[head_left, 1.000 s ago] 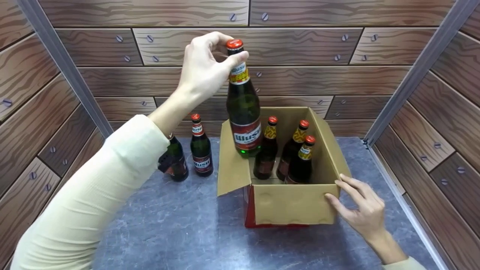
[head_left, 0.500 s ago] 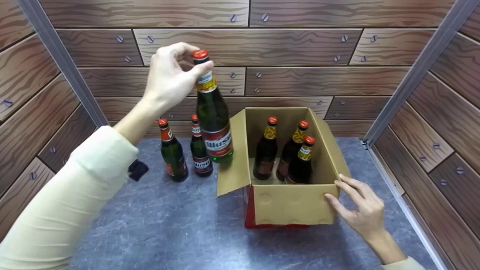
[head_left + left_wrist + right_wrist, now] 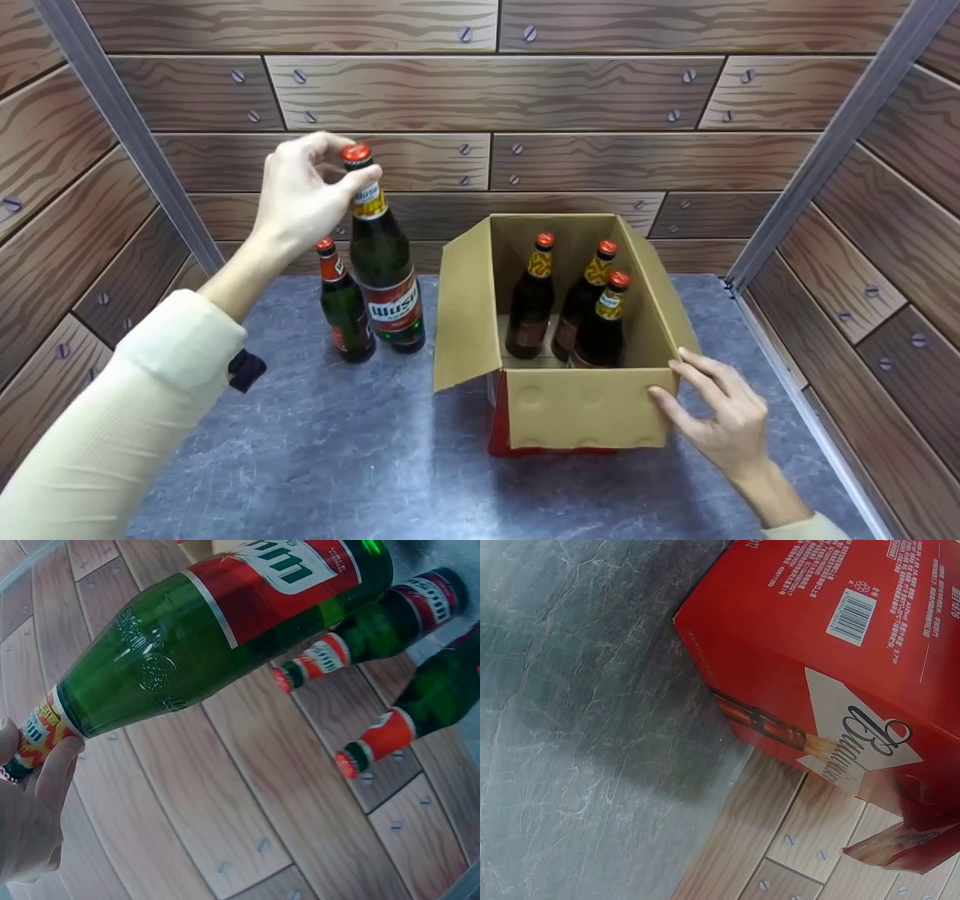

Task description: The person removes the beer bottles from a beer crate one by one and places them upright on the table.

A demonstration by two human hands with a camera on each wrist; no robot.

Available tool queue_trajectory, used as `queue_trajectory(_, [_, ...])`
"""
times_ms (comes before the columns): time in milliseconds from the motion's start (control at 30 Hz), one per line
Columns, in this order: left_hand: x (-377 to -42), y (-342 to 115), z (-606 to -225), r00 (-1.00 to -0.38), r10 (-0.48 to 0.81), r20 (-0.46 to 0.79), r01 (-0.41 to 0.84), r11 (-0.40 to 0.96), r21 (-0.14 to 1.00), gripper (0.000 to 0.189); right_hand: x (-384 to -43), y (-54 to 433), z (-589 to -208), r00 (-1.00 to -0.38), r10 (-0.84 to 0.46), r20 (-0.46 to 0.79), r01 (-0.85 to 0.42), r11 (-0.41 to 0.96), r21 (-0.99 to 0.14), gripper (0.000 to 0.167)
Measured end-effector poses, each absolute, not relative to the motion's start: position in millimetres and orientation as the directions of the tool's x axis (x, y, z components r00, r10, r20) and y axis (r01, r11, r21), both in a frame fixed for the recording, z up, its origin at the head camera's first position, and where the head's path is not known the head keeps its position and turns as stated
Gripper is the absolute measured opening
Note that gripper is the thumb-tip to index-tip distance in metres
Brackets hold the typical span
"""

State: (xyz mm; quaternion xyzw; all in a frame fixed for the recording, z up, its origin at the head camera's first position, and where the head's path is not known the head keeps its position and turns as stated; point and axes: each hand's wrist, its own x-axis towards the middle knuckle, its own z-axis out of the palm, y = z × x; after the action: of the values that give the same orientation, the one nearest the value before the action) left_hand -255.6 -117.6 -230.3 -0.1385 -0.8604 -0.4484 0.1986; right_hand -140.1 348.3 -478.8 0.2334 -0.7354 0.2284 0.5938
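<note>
My left hand (image 3: 304, 187) grips a large green beer bottle (image 3: 384, 259) by its neck, just under the red cap. The bottle hangs slightly tilted, in front of a smaller beer bottle (image 3: 420, 604) that it mostly hides in the head view. Just left of it stands another small green bottle (image 3: 346, 307). My right hand (image 3: 720, 416) holds the near right corner of an open cardboard box (image 3: 589, 409), thumb on the front flap and fingers at the side flap. Inside the box stand three bottles, one at the left (image 3: 531, 300). The right wrist view shows the box's red outside (image 3: 780, 637).
The blue-grey table (image 3: 315, 457) has wood-patterned walls (image 3: 600, 90) at the back and both sides, with metal strips at the corners. The box's left flap (image 3: 465, 315) sticks out towards the standing bottles. A black device (image 3: 246, 370) shows beside the left sleeve.
My left hand has carried the large bottle from above the box's left side leftward and down, to the small bottles. My right hand has stayed at the box corner.
</note>
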Motion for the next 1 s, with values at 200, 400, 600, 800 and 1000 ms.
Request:
queue_trajectory(200, [-261,-123,-256,-0.891,0.034,0.453,0.388,0.575,0.72,0.031,-139,347,-478,-0.177,-0.069,0.982,-0.614,0.787,-0.055,0.054])
queue_trajectory(400, [-270,-125,-287,-0.884,0.014,0.467,0.386,0.586,0.713,0.031,-140,344,-475,-0.163,-0.059,0.985,-0.625,0.779,-0.057,0.053])
queue_trajectory(600, [-273,-125,-318,-0.891,0.011,0.455,0.376,0.58,0.722,0.032,-139,344,-475,-0.167,-0.06,0.984,-0.63,0.774,-0.059,0.052])
queue_trajectory(800, [-277,-123,-351,-0.885,-0.019,0.465,0.365,0.591,0.719,0.031,-139,344,-475,-0.179,-0.057,0.982,-0.63,0.773,-0.07,0.052])
queue_trajectory(1000, [-280,-120,-380,-0.874,-0.048,0.483,0.366,0.588,0.721,0.028,-138,345,-475,-0.179,-0.051,0.983,-0.631,0.772,-0.075,0.052])
